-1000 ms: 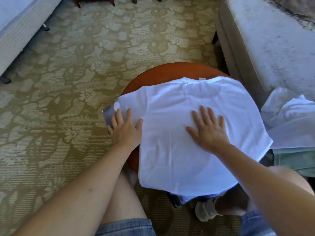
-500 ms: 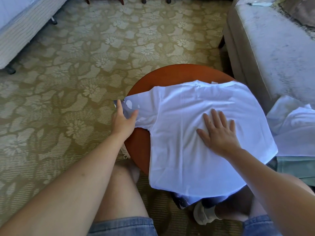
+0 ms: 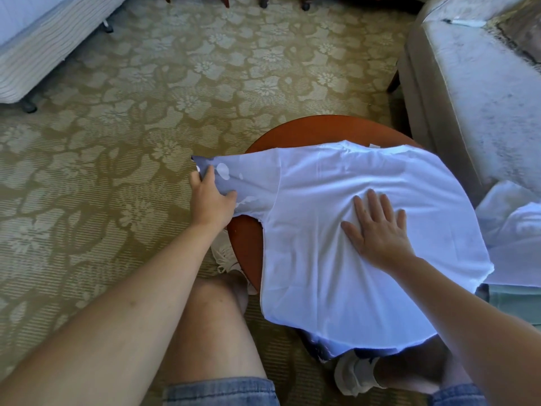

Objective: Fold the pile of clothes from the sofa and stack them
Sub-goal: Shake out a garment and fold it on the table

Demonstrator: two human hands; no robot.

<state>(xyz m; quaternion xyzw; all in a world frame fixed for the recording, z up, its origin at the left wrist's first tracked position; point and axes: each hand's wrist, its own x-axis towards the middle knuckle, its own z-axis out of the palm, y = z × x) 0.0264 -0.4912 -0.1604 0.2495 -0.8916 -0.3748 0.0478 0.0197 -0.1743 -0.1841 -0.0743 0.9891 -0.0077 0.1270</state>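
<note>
An olive-green carpet with a pale floral pattern [image 3: 146, 127] covers the floor, and a round reddish-brown wooden table [image 3: 246, 247] stands on it in front of the seated person's bare knees. A white cotton T-shirt [image 3: 322, 273] lies spread over most of the table, its hem hanging over the near edge. The left hand [image 3: 210, 200] grips the sleeve [image 3: 254, 183], thumb on top and fingers curled beneath, holding it out straight past the table's left rim. The right hand [image 3: 380, 232] lies flat on the middle of the shirt, fingers straight and spread, pressing the cloth down. To the right stands a pale grey upholstered sofa [image 3: 474, 98]; a heap of white clothes [image 3: 512, 230] lies at its near end, above a pale green garment [image 3: 515, 303]. A bed with white striped bedding [image 3: 44, 39] fills the upper left corner.
</note>
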